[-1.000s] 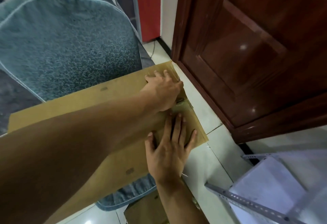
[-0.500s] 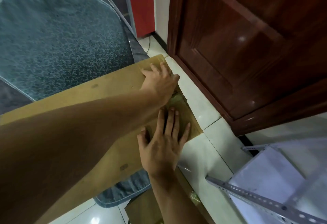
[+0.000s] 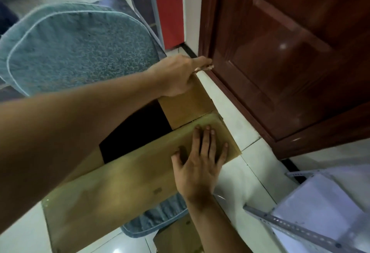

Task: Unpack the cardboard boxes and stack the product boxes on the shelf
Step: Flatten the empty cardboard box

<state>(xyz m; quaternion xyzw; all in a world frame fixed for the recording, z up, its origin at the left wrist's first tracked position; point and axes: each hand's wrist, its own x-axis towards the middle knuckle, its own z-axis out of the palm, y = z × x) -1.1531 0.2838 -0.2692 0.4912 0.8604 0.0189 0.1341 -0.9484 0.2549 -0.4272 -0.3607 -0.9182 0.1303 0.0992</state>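
Note:
A long brown cardboard box (image 3: 124, 188) lies across a teal cushion, its far end toward the door. My left hand (image 3: 180, 76) grips the far top flap (image 3: 186, 108) at its outer edge and holds it lifted, with a strip of tape showing at the fingertips. A dark opening (image 3: 136, 130) shows inside the box; its contents are hidden. My right hand (image 3: 200, 162) lies flat, fingers spread, pressing on the near flap. The corner of a grey metal shelf (image 3: 300, 230) with a white board is at the lower right.
A teal cushioned seat (image 3: 76, 52) fills the upper left. A dark red wooden door (image 3: 290, 52) stands close on the right. White floor tiles (image 3: 236, 128) run between box and door. Another piece of cardboard (image 3: 176, 238) lies on the floor below the box.
My left hand has pulled the far flap up and away, and the box now gapes dark in the middle. My right hand stayed flat on the near flap.

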